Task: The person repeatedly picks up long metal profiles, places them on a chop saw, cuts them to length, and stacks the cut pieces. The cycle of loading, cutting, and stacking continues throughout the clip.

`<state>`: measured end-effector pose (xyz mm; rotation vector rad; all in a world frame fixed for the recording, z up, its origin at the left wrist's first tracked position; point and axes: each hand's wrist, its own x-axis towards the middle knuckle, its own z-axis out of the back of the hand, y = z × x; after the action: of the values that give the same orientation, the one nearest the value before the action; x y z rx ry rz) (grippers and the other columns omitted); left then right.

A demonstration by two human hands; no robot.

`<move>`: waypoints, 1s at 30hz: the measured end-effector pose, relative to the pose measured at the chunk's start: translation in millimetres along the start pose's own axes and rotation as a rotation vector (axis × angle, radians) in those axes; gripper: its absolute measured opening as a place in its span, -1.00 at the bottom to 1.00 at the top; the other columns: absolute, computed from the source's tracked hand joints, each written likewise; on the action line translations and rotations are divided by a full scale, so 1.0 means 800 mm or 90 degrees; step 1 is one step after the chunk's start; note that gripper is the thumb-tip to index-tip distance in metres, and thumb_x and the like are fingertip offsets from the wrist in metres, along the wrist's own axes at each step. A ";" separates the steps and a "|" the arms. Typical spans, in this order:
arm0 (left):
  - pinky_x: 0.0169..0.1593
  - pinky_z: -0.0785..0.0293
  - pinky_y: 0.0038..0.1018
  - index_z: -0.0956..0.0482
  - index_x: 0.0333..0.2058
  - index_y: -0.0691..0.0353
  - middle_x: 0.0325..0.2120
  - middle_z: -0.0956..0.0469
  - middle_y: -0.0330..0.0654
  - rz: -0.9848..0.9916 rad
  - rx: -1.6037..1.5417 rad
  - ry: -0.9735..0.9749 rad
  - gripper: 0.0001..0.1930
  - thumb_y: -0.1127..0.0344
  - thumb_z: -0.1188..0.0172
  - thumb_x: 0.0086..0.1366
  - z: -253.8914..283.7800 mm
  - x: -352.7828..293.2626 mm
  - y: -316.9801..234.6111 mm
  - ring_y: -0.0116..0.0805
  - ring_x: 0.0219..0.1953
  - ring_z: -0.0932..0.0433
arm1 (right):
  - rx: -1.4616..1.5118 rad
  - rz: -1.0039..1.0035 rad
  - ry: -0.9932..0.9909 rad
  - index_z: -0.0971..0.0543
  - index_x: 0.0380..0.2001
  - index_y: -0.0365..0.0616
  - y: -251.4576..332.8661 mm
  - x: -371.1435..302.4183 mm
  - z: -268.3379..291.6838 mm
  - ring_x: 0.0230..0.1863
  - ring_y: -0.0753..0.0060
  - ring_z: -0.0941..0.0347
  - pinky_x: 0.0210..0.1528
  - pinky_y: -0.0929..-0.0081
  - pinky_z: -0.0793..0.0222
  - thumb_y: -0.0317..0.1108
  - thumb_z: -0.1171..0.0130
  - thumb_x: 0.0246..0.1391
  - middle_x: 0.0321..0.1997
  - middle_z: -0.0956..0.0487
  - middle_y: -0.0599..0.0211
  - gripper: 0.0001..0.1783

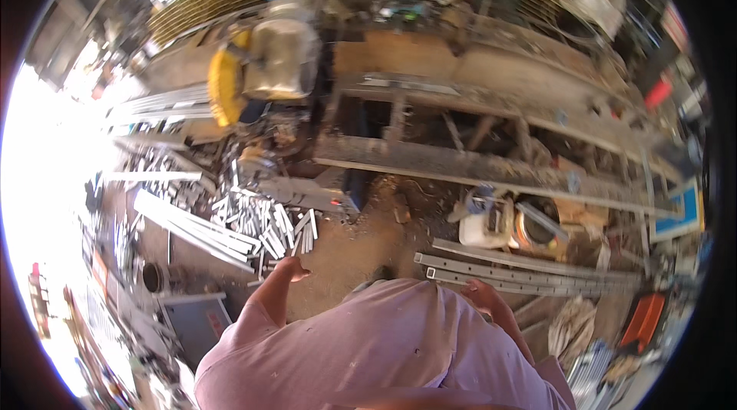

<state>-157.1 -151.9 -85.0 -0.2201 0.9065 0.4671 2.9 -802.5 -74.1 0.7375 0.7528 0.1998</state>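
Observation:
Both hands hang low on either side of my pink shirt, with nothing visible in them. My left hand (293, 269) is loosely open, its fingers pointing inward. It is nearest to a heap of short cut metal pieces (269, 224) on the floor and a bundle of long pale metal bars (192, 229). My right hand (481, 295) also looks loosely open, though its fingers are slightly blurred and partly turned away. Just beyond it lie several long square metal tubes (530, 278) with holes along their sides; I cannot tell whether the hand touches them.
A yellow-guarded machine (229, 76) stands ahead on the left. A long metal-framed bench (461, 168) runs ahead to the right. Beneath it are a white container (484, 230) and a bucket (533, 227). An orange object (643, 321) and a crumpled cloth (574, 324) lie at right.

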 end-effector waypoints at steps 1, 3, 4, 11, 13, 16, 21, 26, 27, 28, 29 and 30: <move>0.16 -0.61 -0.13 -0.64 0.15 0.33 0.04 -0.69 0.16 0.005 -0.035 -0.002 -0.20 -0.30 -0.36 0.21 -0.007 -0.011 0.012 0.10 0.12 -0.67 | -0.014 0.004 0.009 -0.53 0.24 -0.29 0.024 0.013 0.016 -0.05 0.16 -0.73 0.03 0.24 -0.61 -0.04 -0.36 0.28 -0.05 -0.76 0.00 -0.35; 0.16 -0.61 -0.13 -0.64 0.16 0.30 0.05 -0.69 0.15 0.049 -0.090 0.001 -0.20 -0.31 -0.36 0.20 -0.046 -0.038 0.039 0.10 0.13 -0.66 | -0.047 0.052 -0.006 -0.53 0.23 -0.32 0.106 0.035 0.049 0.02 0.12 -0.73 0.09 0.24 -0.61 -0.04 -0.39 0.27 0.00 -0.75 -0.06 -0.34; 0.15 -0.62 -0.14 -0.65 0.15 0.28 0.05 -0.70 0.13 0.072 -0.096 0.003 -0.21 -0.31 -0.37 0.19 -0.072 -0.041 0.052 0.10 0.12 -0.67 | -0.087 0.054 -0.028 -0.54 0.20 -0.34 0.115 0.057 0.060 0.01 0.08 -0.74 0.08 0.19 -0.62 -0.02 -0.40 0.26 -0.02 -0.75 -0.10 -0.34; 0.14 -0.58 -0.16 -0.78 0.05 0.05 -0.02 -0.75 0.00 0.080 -0.320 0.122 -0.37 -0.32 -0.31 0.23 -0.232 -0.121 0.057 0.03 0.09 -0.68 | 0.017 0.176 -0.082 -0.56 0.14 -0.31 0.221 0.172 0.094 0.01 0.16 -0.73 0.05 0.27 -0.62 -0.09 -0.37 0.31 -0.04 -0.76 -0.03 -0.45; 0.12 -0.59 -0.15 -0.78 0.06 0.02 -0.02 -0.75 -0.02 0.051 -0.308 0.140 -0.37 -0.33 -0.31 0.23 -0.231 -0.139 0.078 0.01 0.05 -0.70 | 0.018 0.191 -0.129 -0.56 0.14 -0.31 0.245 0.192 0.081 0.01 0.10 -0.71 0.08 0.24 -0.60 -0.06 -0.39 0.28 -0.01 -0.74 -0.04 -0.42; 0.03 -0.61 -0.16 -0.80 0.01 0.03 -0.12 -0.77 -0.03 0.089 -0.260 0.122 -0.38 -0.35 -0.22 0.27 -0.204 -0.142 0.117 -0.07 -0.11 -0.72 | -0.038 0.254 -0.174 -0.56 0.15 -0.30 0.275 0.222 0.063 0.11 -0.06 -0.62 0.18 0.12 -0.53 -0.03 -0.40 0.25 0.10 -0.66 -0.12 -0.39; 0.16 -0.60 -0.13 -0.77 0.02 0.03 0.04 -0.72 -0.06 0.169 -0.029 0.008 -0.45 -0.26 -0.12 0.39 -0.096 -0.083 0.198 0.00 0.11 -0.66 | -0.194 0.281 -0.216 -0.49 0.22 -0.30 0.332 0.251 0.055 0.32 -0.30 -0.39 0.39 -0.07 -0.31 -0.02 -0.43 0.18 0.27 -0.49 -0.21 -0.28; 0.15 -0.62 -0.12 -0.75 0.03 0.08 -0.05 -0.73 0.03 0.239 -0.226 -0.308 -0.51 -0.04 -0.41 0.19 0.143 -0.024 0.229 0.08 0.06 -0.68 | -0.306 0.134 -0.286 -0.28 0.43 -0.25 0.349 0.290 0.050 0.56 -0.27 -0.07 0.54 -0.17 -0.08 0.15 -0.36 0.21 0.54 -0.21 -0.17 -0.05; 0.14 -0.63 -0.12 -0.74 0.02 0.09 -0.05 -0.73 0.04 0.225 -0.236 -0.352 -0.52 -0.02 -0.43 0.18 0.171 -0.012 0.259 0.08 0.05 -0.69 | -0.324 0.114 -0.285 -0.24 0.47 -0.24 0.364 0.303 0.041 0.61 -0.26 0.00 0.57 -0.20 -0.03 0.20 -0.34 0.21 0.59 -0.14 -0.16 0.00; 0.13 -0.63 -0.11 -0.74 0.01 0.09 -0.05 -0.73 0.06 0.205 -0.245 -0.393 -0.53 0.01 -0.44 0.17 0.200 0.007 0.286 0.08 0.05 -0.69 | -0.322 0.068 -0.269 -0.19 0.50 -0.23 0.377 0.314 0.033 0.63 -0.24 0.07 0.58 -0.23 0.02 0.25 -0.31 0.21 0.62 -0.08 -0.15 0.05; 0.15 -0.60 -0.11 -0.73 0.00 0.11 -0.05 -0.72 0.06 0.199 -0.238 -0.423 -0.51 0.02 -0.47 0.13 0.236 0.028 0.304 0.08 0.07 -0.67 | -0.321 0.016 -0.258 -0.14 0.53 -0.22 0.388 0.324 0.026 0.66 -0.23 0.13 0.59 -0.26 0.07 0.31 -0.28 0.21 0.65 -0.02 -0.13 0.10; 0.17 -0.57 -0.10 -0.72 0.00 0.14 -0.05 -0.71 0.07 0.190 -0.232 -0.449 -0.48 0.03 -0.51 0.09 0.272 0.049 0.313 0.07 0.09 -0.65 | -0.322 -0.041 -0.247 -0.09 0.56 -0.20 0.395 0.330 0.019 0.68 -0.22 0.19 0.60 -0.30 0.12 0.36 -0.25 0.21 0.67 0.04 -0.12 0.15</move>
<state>-102.9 161.5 17.7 -0.2295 0.1530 0.9174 232.5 -468.4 0.3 0.2560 0.3310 0.1723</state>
